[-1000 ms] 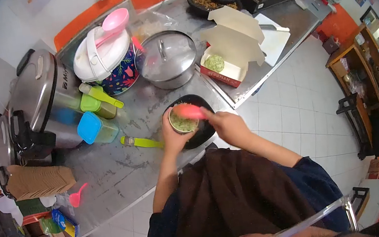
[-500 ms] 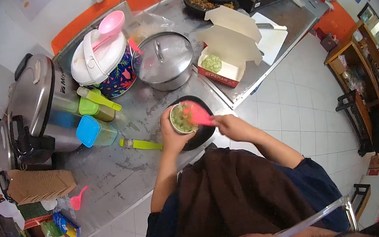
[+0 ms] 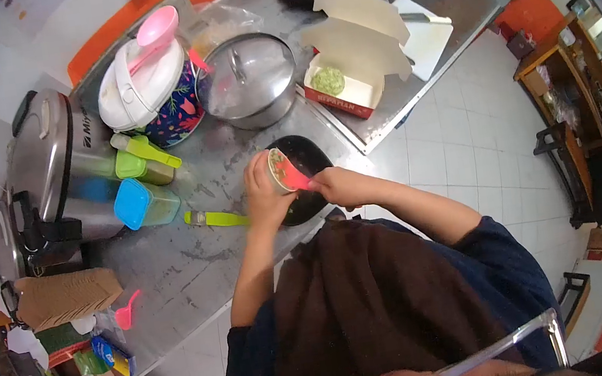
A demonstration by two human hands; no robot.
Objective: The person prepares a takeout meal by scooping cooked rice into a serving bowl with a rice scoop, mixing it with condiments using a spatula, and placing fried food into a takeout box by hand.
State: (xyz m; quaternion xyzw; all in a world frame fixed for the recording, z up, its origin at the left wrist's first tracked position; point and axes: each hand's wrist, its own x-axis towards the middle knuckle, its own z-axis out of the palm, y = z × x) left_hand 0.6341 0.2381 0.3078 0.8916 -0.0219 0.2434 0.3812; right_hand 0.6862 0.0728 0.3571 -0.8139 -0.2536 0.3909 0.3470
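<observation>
My left hand is wrapped round a small pale cup, which tilts toward the right over a black bowl. Green bits of food show inside the cup. A pink spatula is gripped in my right hand, its blade at the cup's mouth. Up and to the right, an open red-and-cream box holds a green rounded mound of food. Beyond the bowl sits a lidded metal pot.
On the left of the metal table are a large steel cooker, a floral container, a blue-lidded tub, stacked brown boxes and a pink spoon. A white board lies at the right.
The pink spatula has moved left and down, from over the food to the cup's mouth. The cup is tilted more to the right. The whole view has shifted slightly.
</observation>
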